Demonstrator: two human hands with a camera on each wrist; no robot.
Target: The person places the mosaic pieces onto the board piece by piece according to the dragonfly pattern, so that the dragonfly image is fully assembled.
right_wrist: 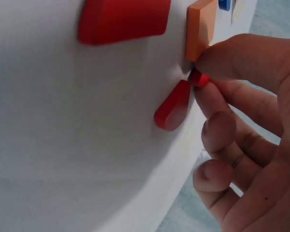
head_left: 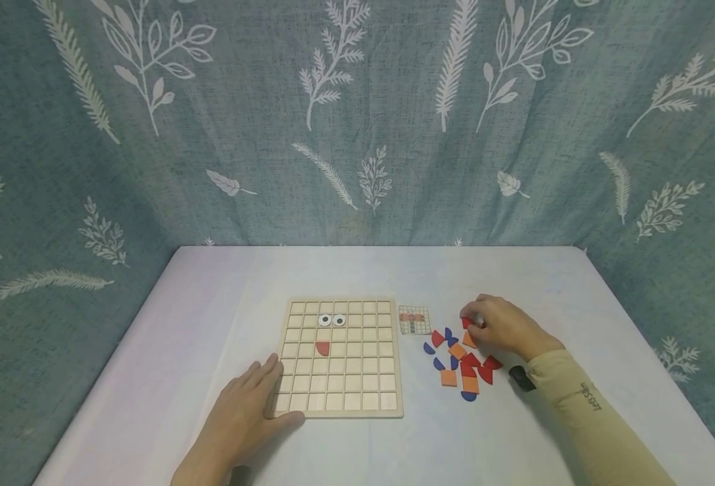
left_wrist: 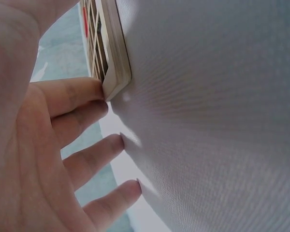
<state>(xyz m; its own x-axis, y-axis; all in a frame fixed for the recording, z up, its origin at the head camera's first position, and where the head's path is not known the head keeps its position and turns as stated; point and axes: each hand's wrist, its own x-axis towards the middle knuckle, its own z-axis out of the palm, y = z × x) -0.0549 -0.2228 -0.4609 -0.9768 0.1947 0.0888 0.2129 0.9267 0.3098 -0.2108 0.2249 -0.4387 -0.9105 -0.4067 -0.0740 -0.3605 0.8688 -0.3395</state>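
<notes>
My left hand (head_left: 242,405) rests at the near left corner of a wooden grid board (head_left: 398,378), fingers spread along its left side and thumb at its front edge. In the left wrist view, fingertips touch the board's corner (left_wrist: 120,82). Two eye pieces (head_left: 325,320) and a red quarter-circle piece (head_left: 323,348) lie in the board's cells. To the right, my right hand (head_left: 506,327) pinches a small red piece (right_wrist: 200,78) between thumb and index finger, low over the table. Another red piece (right_wrist: 174,106) and an orange square (right_wrist: 201,29) lie beside those fingertips.
A small pattern card (head_left: 414,319) lies right of the board. Loose orange squares (head_left: 449,378), red quarter circles (head_left: 492,363) and blue half circles (head_left: 469,396) are scattered between card and right sleeve. A patterned curtain (head_left: 369,135) hangs behind the white table (head_left: 235,283).
</notes>
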